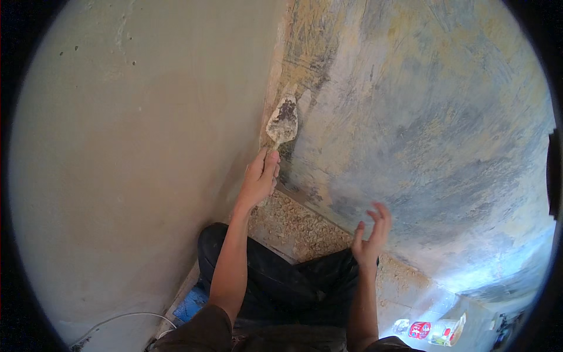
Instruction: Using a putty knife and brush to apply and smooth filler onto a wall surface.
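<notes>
My left hand (260,179) grips the handle of a pointed trowel (283,121) caked with pale plaster and dark residue, its blade raised over a rough, ochre-stained strip (305,53) at the corner where two walls meet. Whether the blade touches the wall I cannot tell. My right hand (372,234) hangs open with curled fingers, apart from the trowel, in front of the mottled grey and yellow wall (422,117). Below both hands, crumbled debris (293,226) covers a narrow ledge or floor strip beyond my crossed legs in dark trousers (281,281).
A smooth beige wall (117,146) rises on my left, with a white cable (135,314) along its foot and a blue object (189,302) beside my leg. At the lower right lie clear plastic containers with red labels (440,332) in bright light.
</notes>
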Motion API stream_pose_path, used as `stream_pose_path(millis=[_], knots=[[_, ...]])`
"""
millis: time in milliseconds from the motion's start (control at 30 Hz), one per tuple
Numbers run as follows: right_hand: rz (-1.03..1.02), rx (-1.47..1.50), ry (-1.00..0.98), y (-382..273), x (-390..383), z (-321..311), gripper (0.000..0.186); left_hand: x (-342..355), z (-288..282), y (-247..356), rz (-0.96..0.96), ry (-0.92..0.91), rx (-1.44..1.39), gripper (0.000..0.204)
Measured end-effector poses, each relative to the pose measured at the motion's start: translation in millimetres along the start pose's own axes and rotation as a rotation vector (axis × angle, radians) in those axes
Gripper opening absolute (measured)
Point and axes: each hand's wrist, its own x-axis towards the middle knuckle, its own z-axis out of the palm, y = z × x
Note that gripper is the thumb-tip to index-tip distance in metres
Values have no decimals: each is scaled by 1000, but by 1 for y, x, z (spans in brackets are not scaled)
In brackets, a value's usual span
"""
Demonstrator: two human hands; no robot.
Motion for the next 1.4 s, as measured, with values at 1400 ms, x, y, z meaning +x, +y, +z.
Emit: stream_pose_path(millis=[1400], knots=[[112,-502,177,96,9,-55,84,52,-9,97,209,18,49,39]])
